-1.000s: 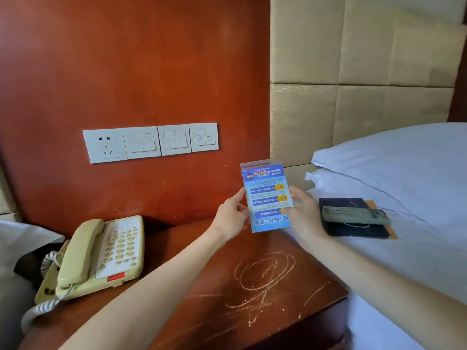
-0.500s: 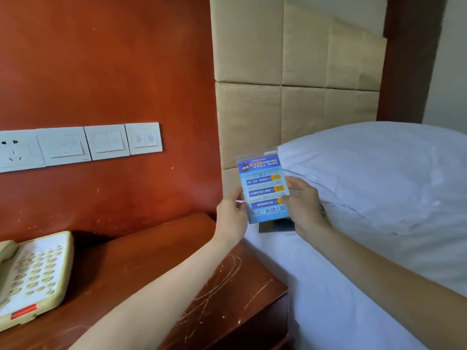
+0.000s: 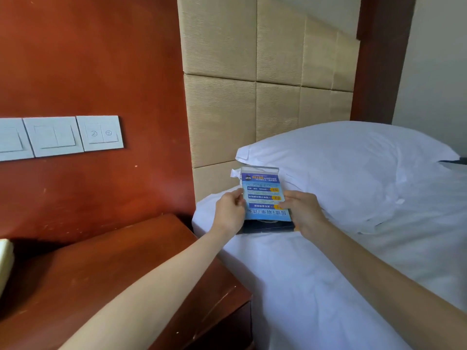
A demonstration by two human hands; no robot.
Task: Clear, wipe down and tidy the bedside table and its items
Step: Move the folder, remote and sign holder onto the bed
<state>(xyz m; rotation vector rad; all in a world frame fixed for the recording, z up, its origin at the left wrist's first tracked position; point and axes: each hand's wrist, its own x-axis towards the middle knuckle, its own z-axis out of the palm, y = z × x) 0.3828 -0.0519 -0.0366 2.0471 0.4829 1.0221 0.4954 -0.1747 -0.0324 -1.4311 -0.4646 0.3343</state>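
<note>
Hands, two, both pinching one blue card in a clear stand: left hand at its left edge, right hand at its right edge. Card held over one dark folder lying on the bed, below one white pillow. One wooden desk to the left. Three wall switch plates visible.

Blue printed card in clear acrylic stand: pinched by left hand and right hand, over dark flat folder on white bed sheet.
</note>
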